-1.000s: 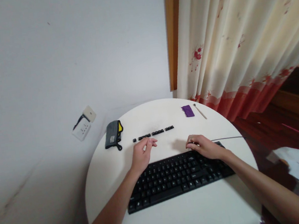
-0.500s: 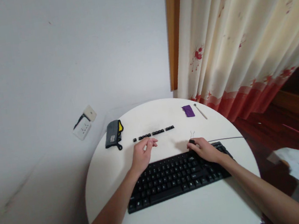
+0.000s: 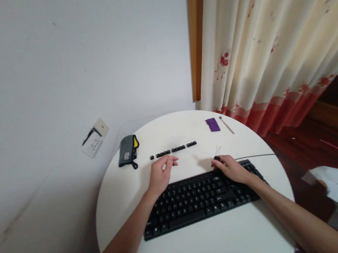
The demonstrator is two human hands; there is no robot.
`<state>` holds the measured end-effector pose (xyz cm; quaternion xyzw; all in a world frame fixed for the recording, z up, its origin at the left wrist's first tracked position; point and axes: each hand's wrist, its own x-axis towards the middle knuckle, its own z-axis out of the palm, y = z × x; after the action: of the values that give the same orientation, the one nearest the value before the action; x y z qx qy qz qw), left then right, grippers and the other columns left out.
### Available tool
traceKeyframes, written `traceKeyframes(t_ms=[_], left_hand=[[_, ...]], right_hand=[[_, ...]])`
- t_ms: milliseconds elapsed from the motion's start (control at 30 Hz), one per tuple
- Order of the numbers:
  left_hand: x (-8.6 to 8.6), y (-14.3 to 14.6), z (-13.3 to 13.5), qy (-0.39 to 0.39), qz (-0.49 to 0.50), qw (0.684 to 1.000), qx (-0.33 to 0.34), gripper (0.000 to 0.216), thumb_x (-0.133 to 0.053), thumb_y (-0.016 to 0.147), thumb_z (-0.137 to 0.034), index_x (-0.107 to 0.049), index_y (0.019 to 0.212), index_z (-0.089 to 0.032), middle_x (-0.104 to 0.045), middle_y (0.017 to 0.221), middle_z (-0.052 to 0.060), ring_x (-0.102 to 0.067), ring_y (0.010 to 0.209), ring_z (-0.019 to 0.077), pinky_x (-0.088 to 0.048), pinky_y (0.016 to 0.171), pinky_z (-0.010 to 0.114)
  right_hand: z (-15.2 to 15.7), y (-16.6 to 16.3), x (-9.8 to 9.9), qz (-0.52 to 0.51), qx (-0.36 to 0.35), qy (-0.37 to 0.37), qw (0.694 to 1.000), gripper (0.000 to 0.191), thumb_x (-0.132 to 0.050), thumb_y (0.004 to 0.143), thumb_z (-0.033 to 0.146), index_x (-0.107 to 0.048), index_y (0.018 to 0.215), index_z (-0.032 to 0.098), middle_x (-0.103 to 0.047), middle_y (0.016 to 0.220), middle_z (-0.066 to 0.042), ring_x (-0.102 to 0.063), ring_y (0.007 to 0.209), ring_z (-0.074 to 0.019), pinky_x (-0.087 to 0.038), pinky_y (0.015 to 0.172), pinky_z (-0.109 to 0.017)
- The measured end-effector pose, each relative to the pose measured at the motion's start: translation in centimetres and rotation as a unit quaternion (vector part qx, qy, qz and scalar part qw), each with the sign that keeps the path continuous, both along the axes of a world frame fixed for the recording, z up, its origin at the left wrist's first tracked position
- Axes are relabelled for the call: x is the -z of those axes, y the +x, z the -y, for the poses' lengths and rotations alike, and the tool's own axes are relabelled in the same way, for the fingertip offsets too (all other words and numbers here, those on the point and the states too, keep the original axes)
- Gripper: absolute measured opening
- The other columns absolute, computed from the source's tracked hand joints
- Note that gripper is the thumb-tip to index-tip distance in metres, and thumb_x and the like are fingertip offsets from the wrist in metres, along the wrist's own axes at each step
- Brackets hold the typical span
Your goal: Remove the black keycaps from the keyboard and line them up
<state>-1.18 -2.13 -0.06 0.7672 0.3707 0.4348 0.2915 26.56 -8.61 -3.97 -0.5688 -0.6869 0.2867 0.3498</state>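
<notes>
A black keyboard lies at a slant on the round white table. My right hand rests over its upper right part, fingers closed around the black handle of a keycap puller; two thin wire prongs stick out beyond the hand. Over the keyboard's upper left edge is my left hand, loosely bent with fingers apart, and I see nothing in it. Just beyond its fingertips, loose black keycaps sit in a broken row of small groups.
A grey pouch with a yellow inside lies at the table's left edge. Toward the back right are a purple cloth pouch and a thin brush. A cable runs off to the right. Wall and curtain stand behind the table.
</notes>
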Motion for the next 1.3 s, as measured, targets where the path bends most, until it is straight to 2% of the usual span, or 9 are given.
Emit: traceKeyframes(t_ms=[500,867,1300], left_hand=[[0.31,-0.08,-0.18,-0.008,-0.006,1.0,0.007,0.033,-0.044,0.096,-0.034,-0.068,0.086,-0.014,-0.067,0.076,0.004,-0.062,0.076,0.0165,-0.046,0.075,0.028],[0.28,0.03,-0.12,-0.011,-0.009,1.0,0.002,0.032,-0.044,0.096,-0.032,-0.069,0.086,-0.014,-0.067,0.077,0.004,-0.063,0.076,0.0163,-0.046,0.074,0.027],[0.2,0.22,0.03,-0.003,-0.011,1.0,0.018,0.031,-0.045,0.096,-0.033,-0.068,0.085,-0.015,-0.067,0.075,0.003,-0.062,0.074,0.016,-0.047,0.074,0.027]], right_hand=[[0.08,-0.16,-0.18,0.003,-0.003,0.005,1.0,0.035,-0.042,0.096,0.036,-0.065,0.077,0.017,-0.067,0.073,-0.002,-0.062,0.071,-0.017,-0.042,0.07,-0.026],[0.48,-0.3,-0.57,0.042,0.008,0.026,0.999,0.037,-0.041,0.096,0.037,-0.06,0.071,0.017,-0.066,0.069,-0.003,-0.059,0.066,-0.0172,-0.04,0.065,-0.027],[-0.02,-0.82,-0.23,0.007,0.054,-0.001,0.999,0.04,-0.043,0.094,0.042,-0.063,0.07,0.016,-0.069,0.07,-0.006,-0.063,0.068,-0.0198,-0.043,0.066,-0.028]])
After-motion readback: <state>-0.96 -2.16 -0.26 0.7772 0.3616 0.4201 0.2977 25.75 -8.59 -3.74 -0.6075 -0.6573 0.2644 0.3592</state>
